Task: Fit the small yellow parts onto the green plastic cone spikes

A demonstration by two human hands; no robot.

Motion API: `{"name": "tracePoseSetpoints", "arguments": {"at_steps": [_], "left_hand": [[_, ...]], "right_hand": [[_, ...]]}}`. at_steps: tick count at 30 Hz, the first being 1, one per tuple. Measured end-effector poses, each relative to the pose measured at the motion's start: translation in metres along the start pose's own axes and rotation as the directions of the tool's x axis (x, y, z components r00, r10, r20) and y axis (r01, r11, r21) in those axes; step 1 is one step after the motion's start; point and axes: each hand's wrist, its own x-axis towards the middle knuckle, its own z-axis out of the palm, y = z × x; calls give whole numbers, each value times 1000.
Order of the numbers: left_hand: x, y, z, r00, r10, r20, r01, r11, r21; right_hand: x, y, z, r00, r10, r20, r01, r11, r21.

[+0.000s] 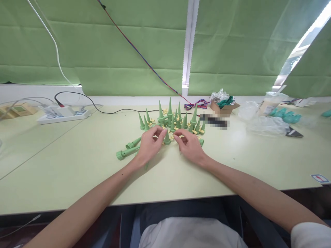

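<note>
Head view: left hand (152, 144), right hand (190, 146) both curled; couldn't tell if gripping. Spike (167, 138) stood between them, 12 o'clock. Likely fingertip handling; next move probably needed steady pinch.

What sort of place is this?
Probably an office or small workshop, judging by the green spiked parts grouped on a pale table, the power strip and the green blinds behind.
</note>
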Motion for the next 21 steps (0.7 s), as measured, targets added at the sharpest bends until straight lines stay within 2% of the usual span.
{"name": "tracePoseSetpoints", "arguments": {"at_steps": [8, 13, 21], "left_hand": [[-4, -1, 4, 979, 84, 188, -91, 995, 28], [-5, -2, 4, 973, 103, 204, -118, 991, 59], [-4, -4, 5, 978, 111, 177, -125, 990, 71]], "right_hand": [[-1, 0, 2, 999, 31, 44, -35, 995, 97], [-2, 2, 3, 996, 63, 64, -75, 976, 203], [-1, 4, 4, 994, 102, 45, -110, 965, 239]]}}
